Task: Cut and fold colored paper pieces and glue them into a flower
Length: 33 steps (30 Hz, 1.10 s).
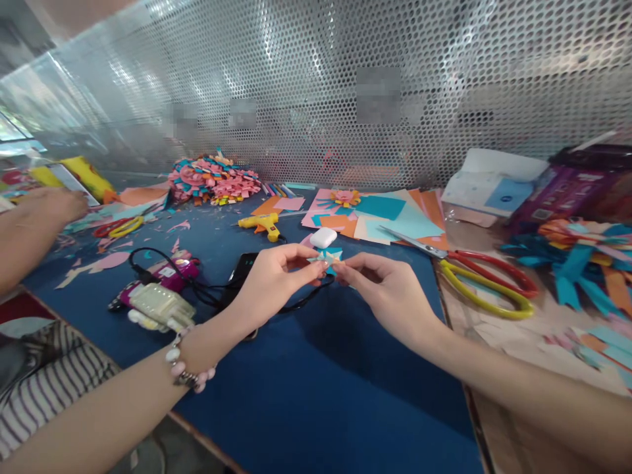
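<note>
My left hand [276, 276] and my right hand [385, 286] meet over the blue table [316, 395], and both pinch a small teal and pale paper piece [326, 259] between fingertips. A white earbud case [323, 237] lies just behind the paper. A black phone [239, 270] with a black cable rests under my left hand. My left wrist wears a bead bracelet [190, 368].
Red and yellow scissors [486, 280] lie to the right, a yellow glue gun [261, 224] behind. Coloured paper sheets [380, 214], a heap of paper flowers [212, 178], teal and orange paper pieces [582, 257] and a purple box [563, 191] ring the table. Another person's arm [34, 224] reaches in at left.
</note>
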{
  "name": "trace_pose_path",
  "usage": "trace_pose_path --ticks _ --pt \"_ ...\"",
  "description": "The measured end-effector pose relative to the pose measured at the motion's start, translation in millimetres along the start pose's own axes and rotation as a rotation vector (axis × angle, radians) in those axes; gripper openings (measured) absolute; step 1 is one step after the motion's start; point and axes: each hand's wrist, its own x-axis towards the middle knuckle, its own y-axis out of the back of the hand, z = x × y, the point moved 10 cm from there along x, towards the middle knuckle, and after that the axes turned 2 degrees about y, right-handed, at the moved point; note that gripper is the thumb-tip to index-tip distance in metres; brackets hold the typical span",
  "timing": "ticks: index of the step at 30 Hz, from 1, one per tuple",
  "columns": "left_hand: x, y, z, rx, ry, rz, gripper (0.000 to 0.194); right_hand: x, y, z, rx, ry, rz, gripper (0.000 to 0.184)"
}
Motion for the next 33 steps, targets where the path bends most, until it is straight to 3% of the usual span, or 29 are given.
trace_pose_path --ticks 14,27,33 --pt "2 -3.6 -5 -0.122 0.044 -0.027 0.027 -4 -5 -8 0.068 0.022 0.000 0.030" --pt "0 -6.5 -3 -0.056 0.052 -0.033 0.022 -6 -13 2 0.252 -0.029 -0.030 0.029" --pt "-2 -7.0 -1 0.005 0.064 -0.027 0.019 -7 -12 3 0.190 -0.026 -0.033 0.026"
